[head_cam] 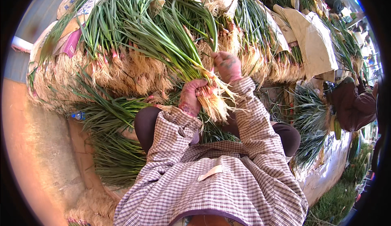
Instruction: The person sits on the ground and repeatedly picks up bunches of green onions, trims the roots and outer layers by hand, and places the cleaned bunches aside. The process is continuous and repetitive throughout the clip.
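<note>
My left hand (191, 97) is closed around the pale lower stems of a bunch of leafy allium plants (180, 53). Their green leaves reach up and to the left, and their fringe of pale roots (213, 105) hangs down below the fist. Just above and to the right, my right hand (227, 65) has its fingers curled at the base of a separate dark green stalk (215, 40), which rises and bends over to the left. Both hands are above my lap, between my knees.
A long heap of similar plants (104, 36), roots facing me, lies ahead, partly under paper sacks (311, 40). More leafy bunches (119, 159) lie at my left, near a plastic bottle (78, 115). Further bunches (310, 125) are at my right, where another person (351, 104) sits.
</note>
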A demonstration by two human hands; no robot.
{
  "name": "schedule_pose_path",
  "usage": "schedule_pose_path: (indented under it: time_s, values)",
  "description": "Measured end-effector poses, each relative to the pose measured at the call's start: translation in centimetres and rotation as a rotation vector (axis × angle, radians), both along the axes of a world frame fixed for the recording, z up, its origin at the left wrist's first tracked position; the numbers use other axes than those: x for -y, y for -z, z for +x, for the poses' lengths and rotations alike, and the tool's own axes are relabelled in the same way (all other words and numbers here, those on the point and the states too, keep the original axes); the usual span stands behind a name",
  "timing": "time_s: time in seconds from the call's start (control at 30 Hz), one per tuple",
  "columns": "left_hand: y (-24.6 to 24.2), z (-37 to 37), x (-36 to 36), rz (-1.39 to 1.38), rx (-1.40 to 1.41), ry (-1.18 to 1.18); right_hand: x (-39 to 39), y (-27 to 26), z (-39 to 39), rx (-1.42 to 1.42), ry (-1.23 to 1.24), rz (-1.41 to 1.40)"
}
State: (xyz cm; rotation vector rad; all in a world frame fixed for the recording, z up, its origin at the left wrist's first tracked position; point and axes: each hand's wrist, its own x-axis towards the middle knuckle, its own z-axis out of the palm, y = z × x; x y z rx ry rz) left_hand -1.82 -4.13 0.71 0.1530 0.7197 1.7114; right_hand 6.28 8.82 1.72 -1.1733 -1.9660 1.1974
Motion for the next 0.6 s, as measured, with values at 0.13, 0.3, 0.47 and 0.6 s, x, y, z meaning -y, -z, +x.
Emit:
schedule_pose_path:
  time_s: [0.13, 0.3, 0.47, 0.6]
  values:
    - [0.4, -0.7, 0.4, -0.071, -0.114, 0.132, 0.7, -0.6, 0.4, 0.232, -0.209, 0.573]
    - [0.9, -0.6, 0.7, 0.068, 0.027, 0.097, 1.5, -2.9, 0.6, 0.619, -0.44, 0.744]
    - [0.4, -0.6, 0.5, -0.147, -0.11, 0.235, 1.7, -3.5, 0.1, 0.681, -0.579, 0.682]
    - [-0.4, -0.1, 0.5, 0.014, 0.114, 0.119, -0.2, -0.6, -1.2, 0.485, -0.218, 0.631]
